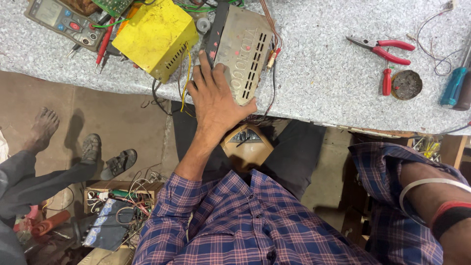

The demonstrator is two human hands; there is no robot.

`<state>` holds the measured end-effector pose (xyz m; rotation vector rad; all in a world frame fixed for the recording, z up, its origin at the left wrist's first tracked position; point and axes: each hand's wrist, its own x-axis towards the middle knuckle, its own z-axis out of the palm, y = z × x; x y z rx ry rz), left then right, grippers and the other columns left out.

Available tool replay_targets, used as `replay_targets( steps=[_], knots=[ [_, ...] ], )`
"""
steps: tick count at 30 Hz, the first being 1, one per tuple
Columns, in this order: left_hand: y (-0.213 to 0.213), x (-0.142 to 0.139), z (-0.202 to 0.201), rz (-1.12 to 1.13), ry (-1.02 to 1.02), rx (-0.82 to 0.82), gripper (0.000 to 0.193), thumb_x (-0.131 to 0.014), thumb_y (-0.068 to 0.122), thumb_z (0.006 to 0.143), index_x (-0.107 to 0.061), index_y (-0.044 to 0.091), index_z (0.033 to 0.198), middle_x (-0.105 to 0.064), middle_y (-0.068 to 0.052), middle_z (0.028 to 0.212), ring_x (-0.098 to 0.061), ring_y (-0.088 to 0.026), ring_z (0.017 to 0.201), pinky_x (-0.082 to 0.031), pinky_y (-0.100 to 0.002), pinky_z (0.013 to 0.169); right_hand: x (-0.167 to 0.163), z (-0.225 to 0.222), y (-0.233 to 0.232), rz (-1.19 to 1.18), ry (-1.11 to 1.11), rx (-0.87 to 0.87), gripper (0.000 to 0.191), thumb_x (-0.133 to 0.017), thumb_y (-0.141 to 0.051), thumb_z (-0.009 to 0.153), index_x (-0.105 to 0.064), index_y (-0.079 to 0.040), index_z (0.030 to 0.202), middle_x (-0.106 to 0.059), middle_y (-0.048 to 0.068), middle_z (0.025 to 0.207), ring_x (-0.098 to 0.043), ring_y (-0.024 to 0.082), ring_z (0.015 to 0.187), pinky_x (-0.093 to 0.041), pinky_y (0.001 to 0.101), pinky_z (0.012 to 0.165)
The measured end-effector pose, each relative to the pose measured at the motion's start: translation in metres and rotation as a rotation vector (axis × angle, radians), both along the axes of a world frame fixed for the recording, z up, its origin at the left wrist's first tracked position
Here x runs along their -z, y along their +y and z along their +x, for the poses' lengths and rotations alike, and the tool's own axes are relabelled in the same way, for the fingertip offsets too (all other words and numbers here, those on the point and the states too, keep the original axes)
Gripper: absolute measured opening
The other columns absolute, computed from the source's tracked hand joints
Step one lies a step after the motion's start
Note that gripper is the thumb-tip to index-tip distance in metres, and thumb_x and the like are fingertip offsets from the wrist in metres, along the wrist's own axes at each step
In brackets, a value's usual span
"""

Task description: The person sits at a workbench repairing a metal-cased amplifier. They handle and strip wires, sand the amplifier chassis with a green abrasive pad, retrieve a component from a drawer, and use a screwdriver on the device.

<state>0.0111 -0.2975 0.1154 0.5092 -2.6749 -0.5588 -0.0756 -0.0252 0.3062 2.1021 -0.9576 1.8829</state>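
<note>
One left hand (216,100) lies flat, fingers (202,66) spread and gripping nothing, on the grey metal case (245,49) at the desk (324,73) edge, yellow box (154,37) at its nine o'clock, red pliers (385,49) toward three o'clock; the right hand is out of view.

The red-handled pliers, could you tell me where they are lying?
The red-handled pliers lie on the speckled worktop, upper right, just above a small round tin.
</note>
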Motion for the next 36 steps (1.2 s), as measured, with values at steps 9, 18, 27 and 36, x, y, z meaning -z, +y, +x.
replay_targets(
  steps=[9,18,27,36],
  knots=[
    [0.000,-0.001,0.001,-0.012,-0.037,0.006,0.108,-0.089,0.061,0.064,-0.043,-0.006,0.135,-0.020,-0.036,0.155,-0.033,-0.053,0.134,-0.029,-0.067,0.102,0.020,-0.010,0.012,0.079,-0.129,0.146,0.016,-0.070,-0.010,0.114,-0.064,0.004,0.121,-0.068,0.009,0.104,-0.064,0.014,0.089,-0.053,0.0234,0.077],
    [0.000,0.002,0.002,-0.016,-0.015,0.012,0.107,-0.089,0.059,0.066,-0.041,-0.006,0.138,-0.020,-0.036,0.156,-0.032,-0.053,0.135,-0.029,-0.067,0.102,0.187,-0.051,-0.065,1.010,-0.920,0.391,0.020,-0.064,-0.009,0.104,-0.061,0.001,0.121,-0.071,0.003,0.097,-0.074,0.010,0.081,-0.055,0.0222,0.062],
    [0.000,0.002,0.003,-0.032,0.015,0.017,0.107,-0.091,0.059,0.068,-0.040,-0.003,0.138,-0.020,-0.034,0.158,-0.034,-0.052,0.136,-0.031,-0.065,0.102,0.197,-0.034,-0.089,1.136,-0.931,0.365,0.018,-0.066,-0.008,0.104,-0.059,0.001,0.117,-0.072,0.004,0.095,-0.072,0.008,0.078,-0.052,0.0218,0.058],
    [-0.002,0.003,0.002,-0.044,0.038,0.018,0.107,-0.091,0.058,0.068,-0.040,-0.003,0.139,-0.020,-0.035,0.158,-0.034,-0.052,0.136,-0.031,-0.064,0.103,0.193,-0.045,-0.092,1.221,-0.881,0.367,0.019,-0.070,-0.009,0.101,-0.061,0.002,0.115,-0.073,0.005,0.088,-0.065,0.006,0.069,-0.052,0.0214,0.054]
  ],
)
